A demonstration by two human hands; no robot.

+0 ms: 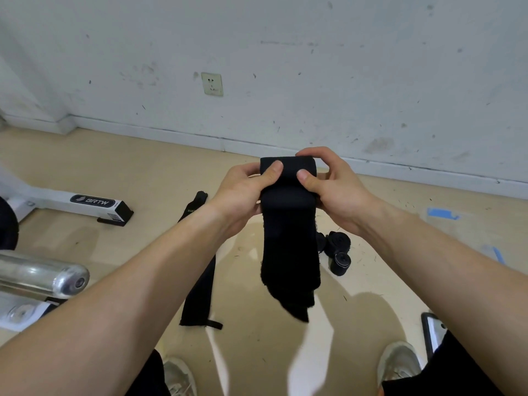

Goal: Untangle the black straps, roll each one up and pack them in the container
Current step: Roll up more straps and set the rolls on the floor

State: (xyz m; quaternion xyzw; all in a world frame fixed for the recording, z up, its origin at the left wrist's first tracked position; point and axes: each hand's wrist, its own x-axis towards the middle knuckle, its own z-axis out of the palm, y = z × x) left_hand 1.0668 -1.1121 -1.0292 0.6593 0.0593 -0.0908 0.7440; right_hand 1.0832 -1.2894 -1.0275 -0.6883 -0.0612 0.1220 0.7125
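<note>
While the left grip and right grip pinch the black strap at its rolled top edge, its tail hangs free below them over bare floor.

Your left hand and right hand hold wide black strap up in front of you, thumbs pressed on its rolled top end, tail hanging loose; second strap lies flat on beige floor under your left forearm; rolled straps clustered on floor just right of hanging tail; wall socket above; chrome barbell end at left; your shoes at bottom
</note>
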